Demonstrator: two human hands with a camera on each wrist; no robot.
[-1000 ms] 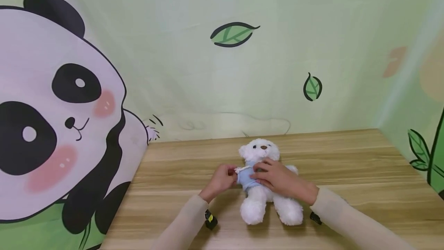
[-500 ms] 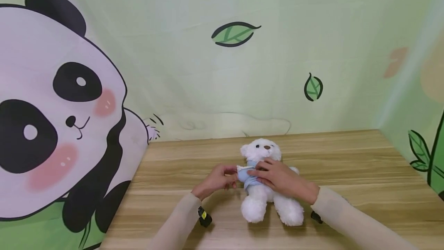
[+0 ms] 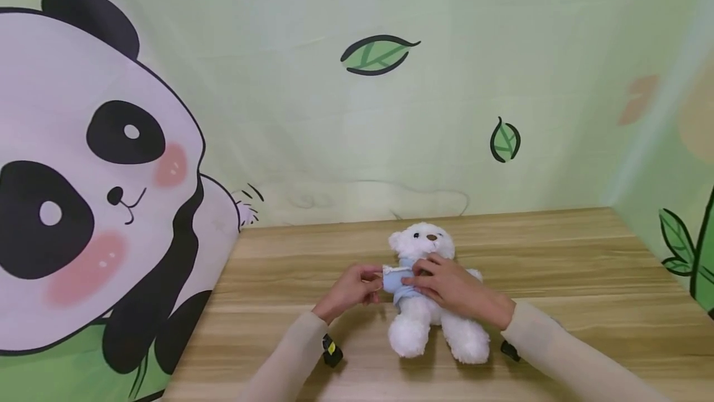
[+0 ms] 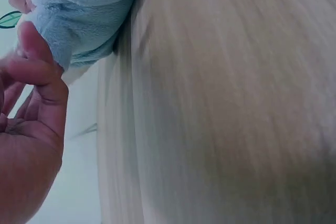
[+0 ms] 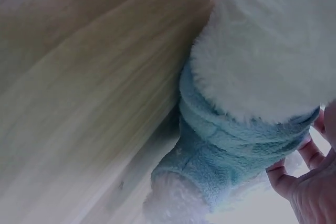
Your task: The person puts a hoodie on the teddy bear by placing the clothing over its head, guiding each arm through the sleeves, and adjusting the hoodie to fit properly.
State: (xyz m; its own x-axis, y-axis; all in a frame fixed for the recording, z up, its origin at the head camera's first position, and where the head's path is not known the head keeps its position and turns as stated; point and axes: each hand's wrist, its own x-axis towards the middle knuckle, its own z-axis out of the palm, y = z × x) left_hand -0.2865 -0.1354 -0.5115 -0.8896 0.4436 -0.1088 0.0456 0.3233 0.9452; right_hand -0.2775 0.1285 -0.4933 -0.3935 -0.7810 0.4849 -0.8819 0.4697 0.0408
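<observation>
A white plush teddy bear (image 3: pixel 411 332) in a light blue fleece shirt (image 3: pixel 395 280) lies on its back, head away from me. My left hand (image 3: pixel 352 289) is at the bear's sleeve on the left side. Its thumb and fingers pinch the cuff edge, seen close in the left wrist view beside the blue fleece (image 4: pixel 79 27). My right hand (image 3: pixel 450 287) lies over the bear's chest, its bent fingers gripping the shirt front. In the right wrist view those fingers (image 5: pixel 283 179) meet the blue cloth (image 5: pixel 226 145). Part of the chest is hidden under this hand.
The wood-grain table (image 3: pixel 558 266) meets a pale green cloth backdrop (image 3: pixel 268 92) at its back edge. A large printed panda (image 3: pixel 100 191) fills the left side. Small black devices (image 3: pixel 332 352) are at both wrists.
My left hand has shifted slightly outward from the bear, and the sleeve now stretches out toward it. The bear has moved a touch to the right. My right hand stays on the chest.
</observation>
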